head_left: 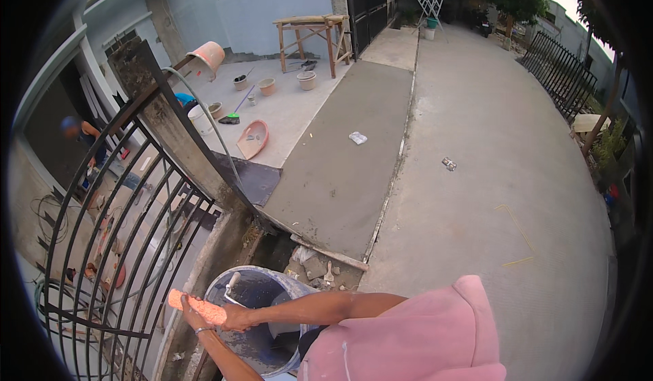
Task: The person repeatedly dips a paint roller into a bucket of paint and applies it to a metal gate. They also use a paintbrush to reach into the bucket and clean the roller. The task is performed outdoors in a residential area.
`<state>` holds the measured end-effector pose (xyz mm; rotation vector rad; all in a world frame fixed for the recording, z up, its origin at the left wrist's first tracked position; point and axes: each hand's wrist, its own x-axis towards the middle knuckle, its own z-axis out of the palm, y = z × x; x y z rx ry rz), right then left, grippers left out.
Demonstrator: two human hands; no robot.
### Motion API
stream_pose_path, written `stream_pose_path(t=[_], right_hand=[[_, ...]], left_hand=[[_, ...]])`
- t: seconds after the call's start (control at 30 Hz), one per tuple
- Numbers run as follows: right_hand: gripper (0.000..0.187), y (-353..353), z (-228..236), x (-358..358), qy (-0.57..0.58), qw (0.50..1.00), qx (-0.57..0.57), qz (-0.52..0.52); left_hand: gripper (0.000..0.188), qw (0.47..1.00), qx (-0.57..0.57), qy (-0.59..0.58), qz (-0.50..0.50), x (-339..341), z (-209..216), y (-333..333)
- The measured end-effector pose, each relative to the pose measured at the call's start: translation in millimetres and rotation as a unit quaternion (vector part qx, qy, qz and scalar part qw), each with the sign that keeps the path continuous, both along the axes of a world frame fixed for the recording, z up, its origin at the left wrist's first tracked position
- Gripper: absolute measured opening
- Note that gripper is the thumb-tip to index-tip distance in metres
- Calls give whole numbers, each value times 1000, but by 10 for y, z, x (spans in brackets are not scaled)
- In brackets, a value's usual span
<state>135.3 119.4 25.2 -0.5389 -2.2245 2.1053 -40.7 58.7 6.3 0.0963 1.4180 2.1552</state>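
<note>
A paint roller with a fluffy orange sleeve [204, 307] is held over the rim of a blue drum [297, 287]. My left hand [194, 318], a band at its wrist, is closed around the sleeve's left part. Around its right end my right hand [237, 317] is closed, that arm reaching across the drum. A bent wire and a pale handle [233, 281] stick up beside my right hand, apparently the roller's frame. Dark liquid seems to stand in the drum, partly hidden by my arm. A small brush [329, 273] lies on rubble past the drum.
A black bar fence [115, 228] and a concrete post [178, 119] stand at left, with a person [95, 143] beyond. Ahead lies a damp-looking concrete strip [340, 170]. Buckets [267, 86], a red basin [254, 140] and a wooden trestle [311, 22] stand farther off.
</note>
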Motion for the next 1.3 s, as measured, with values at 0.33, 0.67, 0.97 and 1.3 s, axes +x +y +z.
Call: stream_pose_path(t=[0.33, 0.67, 0.97, 1.3], right_hand=[[60, 7, -358, 13, -1, 993, 98, -67], [26, 152, -171, 114, 21, 823, -532, 199], [18, 61, -90, -37, -1, 955, -290, 67], [38, -234, -296, -208, -124, 981, 146, -23]], left_hand=[[26, 998, -12, -40, -42, 9, -328, 17], [23, 902, 352, -111, -223, -167, -219, -63], [25, 978, 134, -39, -156, 96, 120, 4], [20, 995, 27, -90, -27, -24, -799, -262]])
